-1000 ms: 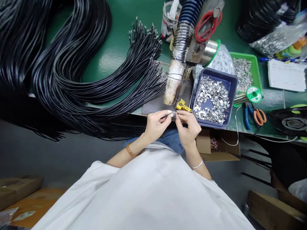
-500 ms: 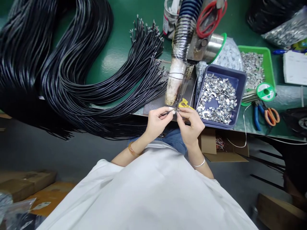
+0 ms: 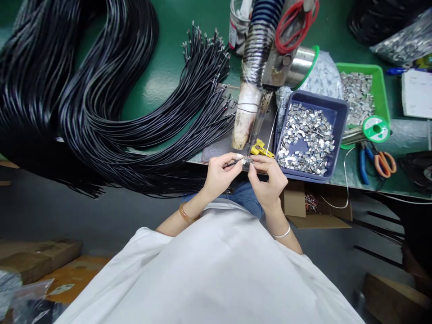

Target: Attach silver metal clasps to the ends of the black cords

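Observation:
My left hand [image 3: 221,174] pinches the end of a black cable [image 3: 232,163] at the table's front edge. Close to its fingertips, my right hand [image 3: 268,180] grips a small metal connector [image 3: 248,160], which meets the cable end. Just beyond the fingertips is the mouth of a taped hose [image 3: 242,128], with a yellow tool [image 3: 261,148] to its right. A blue-purple tray [image 3: 337,130] of metal connectors stands right of my right hand. Long bundles of black cables [image 3: 135,130] lie to the left.
A green tray [image 3: 381,90] of metal parts stands behind the blue-purple one. Solder spools [image 3: 375,129], blue pliers [image 3: 363,164] and orange-handled scissors [image 3: 384,164] lie at the right. Red wire [image 3: 281,42] hangs on a metal stand. An open carton [image 3: 293,200] sits below the table edge.
Both hands have moved slightly toward my body, away from the hose mouth. The connector and more of the yellow tool now show more clearly.

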{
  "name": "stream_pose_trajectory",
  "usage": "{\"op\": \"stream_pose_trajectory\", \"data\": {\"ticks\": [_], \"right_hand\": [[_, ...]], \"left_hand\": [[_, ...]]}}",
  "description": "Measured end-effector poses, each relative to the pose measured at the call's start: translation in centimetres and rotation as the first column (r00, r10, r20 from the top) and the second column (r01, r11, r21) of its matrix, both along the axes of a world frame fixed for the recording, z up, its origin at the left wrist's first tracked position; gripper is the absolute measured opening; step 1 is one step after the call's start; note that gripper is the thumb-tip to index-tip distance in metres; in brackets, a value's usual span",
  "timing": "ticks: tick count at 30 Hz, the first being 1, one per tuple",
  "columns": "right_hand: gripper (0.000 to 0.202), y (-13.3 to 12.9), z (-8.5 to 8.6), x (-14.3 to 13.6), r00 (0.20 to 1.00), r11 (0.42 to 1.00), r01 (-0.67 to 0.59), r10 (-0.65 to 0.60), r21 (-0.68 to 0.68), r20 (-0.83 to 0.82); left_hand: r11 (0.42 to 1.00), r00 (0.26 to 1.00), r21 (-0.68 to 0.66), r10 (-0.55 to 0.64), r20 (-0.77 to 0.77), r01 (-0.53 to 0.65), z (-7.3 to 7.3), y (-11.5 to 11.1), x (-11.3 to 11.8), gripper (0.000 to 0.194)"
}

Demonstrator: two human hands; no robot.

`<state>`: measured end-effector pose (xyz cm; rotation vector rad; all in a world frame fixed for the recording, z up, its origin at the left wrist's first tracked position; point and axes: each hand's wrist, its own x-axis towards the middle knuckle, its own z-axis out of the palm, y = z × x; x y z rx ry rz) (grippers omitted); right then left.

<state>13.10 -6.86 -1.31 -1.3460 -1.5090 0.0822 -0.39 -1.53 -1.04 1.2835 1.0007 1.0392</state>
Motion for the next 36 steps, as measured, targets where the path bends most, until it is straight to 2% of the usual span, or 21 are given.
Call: {"op": "stream_pose_trajectory", "data": {"ticks": [3,5,8,10,12,15,17,18,20,22,23,25,26,27,28,29,30,31,33,34,36], "right_hand": [[0.007,-0.2,-0.1,0.1,0.992,0.998,-0.002,-0.006,-0.067,-0.125],[0.004,-0.3,-0.2,0.3,0.97,0.996,0.007,-0.028,-0.089,-0.24],[0.006,-0.4,-0.1,0.6,0.934,0.996,0.055,-0.075,-0.064,-0.351],[0.007,-0.4,0.1,0.8,0.918,0.995,0.083,-0.098,-0.056,-0.384],[0.009,-0.5,0.2,1.0,0.909,0.993,0.099,-0.117,-0.068,-0.4],[0.012,-0.8,0.4,1.3,0.907,0.986,0.107,-0.149,-0.126,-0.395],[0.012,-1.0,0.7,1.4,0.917,0.982,0.115,-0.162,-0.147,-0.366],[0.011,-1.1,0.9,1.5,0.927,0.983,0.135,-0.169,-0.121,-0.335],[0.01,-1.3,1.5,1.6,0.946,0.973,0.228,-0.215,0.025,-0.244],[0.008,-1.4,2.2,1.6,0.938,0.909,0.333,-0.295,0.25,-0.18],[0.006,-1.5,2.6,1.6,0.931,0.864,0.362,-0.32,0.35,-0.175],[0.004,-1.6,3.4,1.4,0.925,0.802,0.379,-0.326,0.462,-0.193],[0.003,-1.8,3.7,1.4,0.925,0.801,0.38,-0.324,0.462,-0.2],[0.003,-1.9,3.9,1.3,0.927,0.826,0.374,-0.32,0.422,-0.195],[0.008,-2.1,4.1,1.2,0.934,0.87,0.354,-0.309,0.343,-0.179],[0.013,-2.3,4.2,1.1,0.943,0.917,0.323,-0.291,0.236,-0.16],[0.018,-2.4,4.2,1.0,0.956,0.954,0.274,-0.257,0.121,-0.138],[0.021,-2.5,4.2,1.0,0.97,0.976,0.216,-0.212,0.02,-0.117],[0.017,-2.6,3.9,0.9,0.989,0.986,0.117,-0.127,-0.116,-0.079],[0.013,-2.7,3.7,0.9,0.993,0.984,0.089,-0.099,-0.152,-0.059],[0.006,-2.9,3.3,1.0,0.998,0.981,0.061,-0.066,-0.186,-0.019]], "left_hand": [[0.995,0.994,0.002,-0.099,-0.044,0.099,0.3,-0.1,-0.4,0.009],[0.969,0.965,0.017,-0.242,-0.098,0.245,0.5,-0.2,-0.9,0.006],[0.873,0.857,0.031,-0.471,-0.209,0.487,0.6,-0.3,-1.9,0.008],[0.805,0.784,0.031,-0.568,-0.25,0.593,0.4,-0.4,-2.4,0.011],[0.787,0.766,0.021,-0.594,-0.248,0.617,0.2,-0.5,-2.5,0.016],[0.826,0.8,0.0,-0.546,-0.249,0.563,0.0,-0.7,-2.6,0.019],[0.811,0.783,0.026,-0.555,-0.283,0.584,0.2,-0.8,-2.7,0.016],[0.78,0.752,0.047,-0.582,-0.309,0.624,0.2,-0.9,-2.8,0.015],[0.7,0.671,0.072,-0.643,-0.371,0.711,0.3,-1.1,-3.0,0.014],[0.663,0.634,0.086,-0.659,-0.404,0.744,0.2,-1.1,-3.2,0.012],[0.683,0.659,0.1,-0.64,-0.395,0.723,0.1,-1.0,-3.3,0.013],[0.802,0.797,0.168,-0.498,-0.341,0.573,0.1,-0.4,-3.7,0.019],[0.873,0.878,0.219,-0.358,-0.318,0.436,0.1,0.2,-4.0,0.02],[0.922,0.933,0.275,-0.185,-0.31,0.274,0.1,1.0,-4.4,0.021],[0.931,0.944,0.352,0.025,-0.329,0.098,0.2,2.0,-4.9,0.02],[0.899,0.896,0.437,0.212,-0.391,-0.022,0.3,3.0,-5.5,0.019],[0.857,0.809,0.511,0.35,-0.473,-0.072,0.3,4.1,-6.2,0.019],[0.836,0.715,0.545,0.421,-0.558,-0.067,0.2,5.2,-6.8,0.022],[0.868,0.561,0.495,0.397,-0.726,0.027,0.0,7.0,-8.1,0.034],[0.889,0.511,0.454,0.361,-0.78,0.064,-0.1,7.6,-8.6,0.036],[0.912,0.47,0.396,0.302,-0.829,0.111,-0.3,8.1,-9.4,0.035]]}}
